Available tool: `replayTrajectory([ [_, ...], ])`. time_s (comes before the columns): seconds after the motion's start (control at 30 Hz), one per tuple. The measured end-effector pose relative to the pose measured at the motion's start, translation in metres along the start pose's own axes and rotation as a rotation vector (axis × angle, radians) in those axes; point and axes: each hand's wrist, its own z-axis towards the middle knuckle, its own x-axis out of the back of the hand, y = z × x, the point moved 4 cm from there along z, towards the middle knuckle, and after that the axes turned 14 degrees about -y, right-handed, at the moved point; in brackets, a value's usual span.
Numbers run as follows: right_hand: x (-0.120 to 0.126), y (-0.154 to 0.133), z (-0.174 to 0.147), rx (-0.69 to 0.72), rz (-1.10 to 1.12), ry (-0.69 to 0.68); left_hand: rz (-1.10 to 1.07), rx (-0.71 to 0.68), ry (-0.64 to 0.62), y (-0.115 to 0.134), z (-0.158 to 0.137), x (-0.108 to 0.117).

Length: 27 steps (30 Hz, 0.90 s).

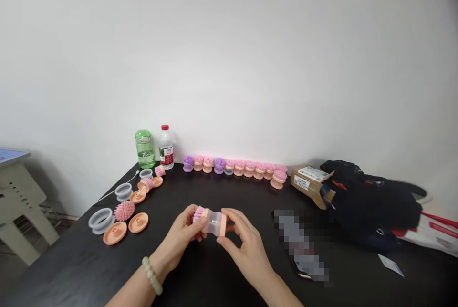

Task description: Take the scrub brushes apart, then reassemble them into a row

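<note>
Over the black table, both hands hold one bristled brush (pixel 214 223) sideways, with pink bristles to the left, a clear body in the middle and a peach base to the right. My left hand (pixel 182 233) is closed around the bristle end. Fingers and thumb of my right hand (pixel 243 240) grip the rim of the peach base. To the left lie loose parts: peach discs (pixel 115 233), clear rings (pixel 101 220) and a pink bristle head (pixel 124 211). Several assembled brushes (pixel 239 167), pink and purple on top, stand in a row along the wall.
A green bottle (pixel 145 149) and a red-capped water bottle (pixel 166 147) stand at the back left. On the right are a cardboard box (pixel 309 184), a dark cloth bag (pixel 372 206), a partly blurred phone (pixel 300 269) and a small card (pixel 391 265). A white cable runs along the left edge.
</note>
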Motion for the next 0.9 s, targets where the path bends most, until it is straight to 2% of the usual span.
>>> replayTrajectory([
  [0.37, 0.0036, -0.0016, -0.0005, 0.026, -0.119, 0.080, 0.024, -0.008, 0.040, -0.0005, 0.0017, 0.0010],
  [0.7, 0.0046, -0.0057, 0.0006, 0.140, -0.145, 0.056, 0.005, -0.009, 0.026, -0.0018, -0.0004, -0.0009],
  [0.9, 0.0010, -0.0082, 0.0010, 0.102, -0.156, 0.027, -0.097, 0.001, -0.023, -0.0019, -0.0006, -0.0011],
])
